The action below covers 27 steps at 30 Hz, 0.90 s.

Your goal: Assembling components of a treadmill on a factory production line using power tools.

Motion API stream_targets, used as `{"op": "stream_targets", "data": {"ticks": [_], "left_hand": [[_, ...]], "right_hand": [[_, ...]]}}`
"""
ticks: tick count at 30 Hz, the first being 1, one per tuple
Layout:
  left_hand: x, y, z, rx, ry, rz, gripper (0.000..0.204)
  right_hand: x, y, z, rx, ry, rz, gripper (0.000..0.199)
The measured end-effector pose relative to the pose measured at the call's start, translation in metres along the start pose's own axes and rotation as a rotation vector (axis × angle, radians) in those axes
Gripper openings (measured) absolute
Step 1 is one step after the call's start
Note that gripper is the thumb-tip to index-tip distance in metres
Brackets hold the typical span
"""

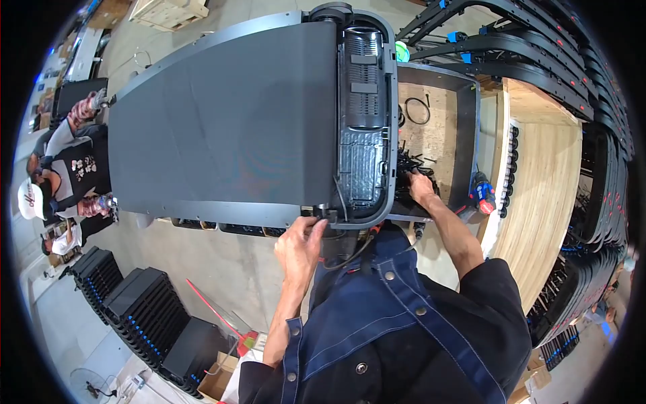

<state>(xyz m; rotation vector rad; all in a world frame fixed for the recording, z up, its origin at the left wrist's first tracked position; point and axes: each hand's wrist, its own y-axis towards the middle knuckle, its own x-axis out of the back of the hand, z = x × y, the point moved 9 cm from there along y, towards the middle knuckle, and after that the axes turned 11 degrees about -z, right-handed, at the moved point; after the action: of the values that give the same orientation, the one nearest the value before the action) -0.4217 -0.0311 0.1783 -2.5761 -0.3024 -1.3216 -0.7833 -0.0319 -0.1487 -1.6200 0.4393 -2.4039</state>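
Left hand pinches near corner of big dark-grey flat treadmill deck, steadying it; right hand beside deck closes on small black fasteners in wooden tray.

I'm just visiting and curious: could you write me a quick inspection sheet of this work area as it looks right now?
Surface: a big treadmill lies across the stand, its dark belt facing up.
Job's things: motor bay at the treadmill's end is uncovered; wooden tray beside it holds a pile of black screws.
Clutter: red and blue power drill by the tray.
Hands: left hand grips the treadmill's near corner; right hand reaches into the screws, grasp hidden.
Cables: a dark cable hangs below the corner; a looped black wire lies in the tray.
Surroundings: stacked black parts on the floor, other people at the far end.
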Motion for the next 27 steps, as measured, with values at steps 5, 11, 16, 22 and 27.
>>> {"op": "stream_targets", "data": {"ticks": [5, 11, 16, 22, 27], "left_hand": [[0.012, 0.005, 0.018, 0.0, -0.307, 0.026, 0.019], [0.031, 0.025, 0.072, 0.091, -0.564, 0.068, 0.012], [0.054, 0.034, 0.002, -0.568, -0.355, 0.101, 0.02], [0.008, 0.022, -0.083, -1.402, 0.027, 0.364, 0.031], [-0.046, 0.007, -0.093, -1.828, 0.263, 0.591, 0.014]], "right_hand": [[0.001, -0.001, -0.006, 0.032, -0.147, 0.025, 0.025], [0.074, -0.032, 0.003, -0.199, 0.019, -0.307, 0.017], [0.167, -0.099, 0.073, -0.509, 0.998, -0.554, 0.02], [0.235, -0.127, 0.257, 0.214, 0.532, -0.339, 0.017], [0.221, -0.12, 0.274, 0.191, 0.292, -0.209, 0.009]]}}
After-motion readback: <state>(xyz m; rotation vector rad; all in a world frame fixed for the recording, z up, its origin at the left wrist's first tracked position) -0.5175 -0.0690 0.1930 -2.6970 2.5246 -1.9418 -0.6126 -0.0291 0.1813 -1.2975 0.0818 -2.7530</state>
